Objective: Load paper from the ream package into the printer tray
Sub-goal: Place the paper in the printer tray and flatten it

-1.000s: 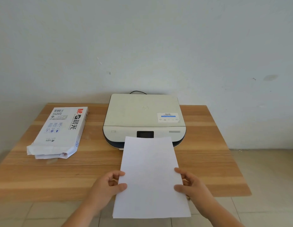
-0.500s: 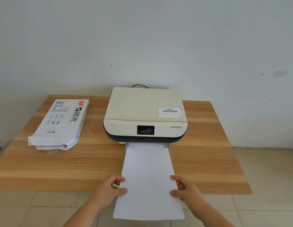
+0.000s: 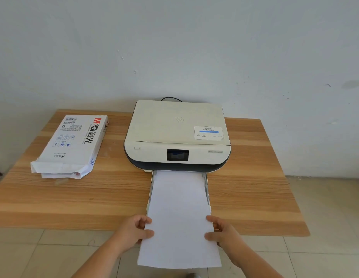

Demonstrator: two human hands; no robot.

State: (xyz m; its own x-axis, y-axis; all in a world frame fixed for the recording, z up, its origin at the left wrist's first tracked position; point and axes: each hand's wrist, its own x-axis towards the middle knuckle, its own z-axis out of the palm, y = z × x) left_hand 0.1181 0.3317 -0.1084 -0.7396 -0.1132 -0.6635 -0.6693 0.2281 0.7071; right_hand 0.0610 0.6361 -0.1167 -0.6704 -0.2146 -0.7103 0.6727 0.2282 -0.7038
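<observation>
Left hand (image 3: 134, 230): I pinch the paper (image 3: 179, 217) edge, lower centre.
Right hand (image 3: 221, 232): pinches the opposite edge, keeping sheets square to the tray (image 3: 206, 183).

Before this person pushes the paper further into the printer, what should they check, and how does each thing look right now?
1. Both hands grip the paper: left hand and right hand pinch the paper stack at its side edges. Ok.
2. Paper sits between the tray's side rails: tray rails show on both sides. Ok.
3. Paper square to the printer: looks straight. Ok.
4. Paper fully seated: much overhangs the table edge. Not ok.
5. Front edge inside the slot: hidden. Cannot tell.
6. Ream package clear of the path: lies apart, left. Ok.
</observation>
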